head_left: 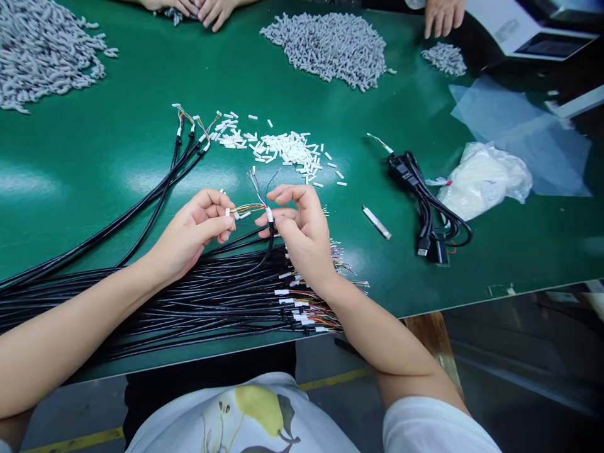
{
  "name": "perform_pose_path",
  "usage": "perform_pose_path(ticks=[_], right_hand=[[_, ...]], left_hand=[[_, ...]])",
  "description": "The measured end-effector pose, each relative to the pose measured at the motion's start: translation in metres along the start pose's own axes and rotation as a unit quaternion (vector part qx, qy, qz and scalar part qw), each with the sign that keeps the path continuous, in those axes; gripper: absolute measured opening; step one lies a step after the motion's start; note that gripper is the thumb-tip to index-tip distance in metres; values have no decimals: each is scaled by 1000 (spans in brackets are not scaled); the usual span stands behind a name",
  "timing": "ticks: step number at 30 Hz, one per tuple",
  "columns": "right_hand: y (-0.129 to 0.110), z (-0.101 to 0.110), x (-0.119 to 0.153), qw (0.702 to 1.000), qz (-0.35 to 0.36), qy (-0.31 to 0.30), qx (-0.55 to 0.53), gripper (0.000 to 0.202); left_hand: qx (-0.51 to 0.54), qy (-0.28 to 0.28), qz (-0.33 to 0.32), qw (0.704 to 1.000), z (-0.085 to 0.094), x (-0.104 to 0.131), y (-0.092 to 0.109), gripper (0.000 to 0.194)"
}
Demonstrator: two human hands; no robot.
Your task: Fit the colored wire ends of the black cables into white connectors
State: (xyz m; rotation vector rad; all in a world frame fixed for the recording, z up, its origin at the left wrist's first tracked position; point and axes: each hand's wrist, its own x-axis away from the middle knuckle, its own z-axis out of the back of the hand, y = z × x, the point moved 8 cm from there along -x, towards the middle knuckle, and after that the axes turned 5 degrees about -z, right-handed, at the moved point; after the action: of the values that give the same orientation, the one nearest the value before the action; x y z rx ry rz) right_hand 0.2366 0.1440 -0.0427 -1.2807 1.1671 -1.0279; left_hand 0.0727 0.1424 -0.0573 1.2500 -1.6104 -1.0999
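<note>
My left hand (201,229) pinches a small white connector (229,212) at the end of thin yellow, red and white wires (250,207). Those wires come out of a black cable end with a white sleeve (269,214). Around that cable end, my right hand (302,229) has its thumb and fingers curled, the thumb close to the sleeve. Other loose wires stick up from the sleeve between the hands. Below lies a thick bundle of black cables (207,296), with white sleeves and coloured wire ends at its right. Past my hands are scattered small white tubes (287,148).
Three black cables (155,189) lie at the left. Grey piles (335,47) sit at the back, near other people's hands (443,16). To the right are a white cutter (376,222), a coiled black cable (415,189) and a plastic bag (486,179) on the green table (415,277).
</note>
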Motion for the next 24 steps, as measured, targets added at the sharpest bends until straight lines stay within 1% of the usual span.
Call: perform_pose_path(ticks=[4, 7, 11, 14, 17, 20, 24], right_hand=[[3, 2, -4, 1000, -24, -3, 13, 14], [4, 2, -9, 999, -27, -15, 5, 21], [3, 3, -13, 1000, -17, -9, 22, 24], [4, 3, -12, 1000, -25, -7, 18, 21], [7, 4, -12, 999, -39, -12, 0, 23], [12, 4, -13, 998, -57, -13, -31, 26], [14, 3, -15, 994, -65, -31, -76, 28]], left_hand=[[-8, 0, 5, 1000, -1, 1, 0, 19], [-24, -15, 8, 1000, -7, 2, -1, 19], [-46, -32, 12, 998, -12, 3, -3, 20], [-37, -24, 17, 999, -11, 3, -4, 19], [-27, -17, 22, 999, -8, 3, -5, 19], [-22, -13, 30, 999, -6, 2, -6, 18], [-8, -4, 40, 999, -3, 1, -8, 16]])
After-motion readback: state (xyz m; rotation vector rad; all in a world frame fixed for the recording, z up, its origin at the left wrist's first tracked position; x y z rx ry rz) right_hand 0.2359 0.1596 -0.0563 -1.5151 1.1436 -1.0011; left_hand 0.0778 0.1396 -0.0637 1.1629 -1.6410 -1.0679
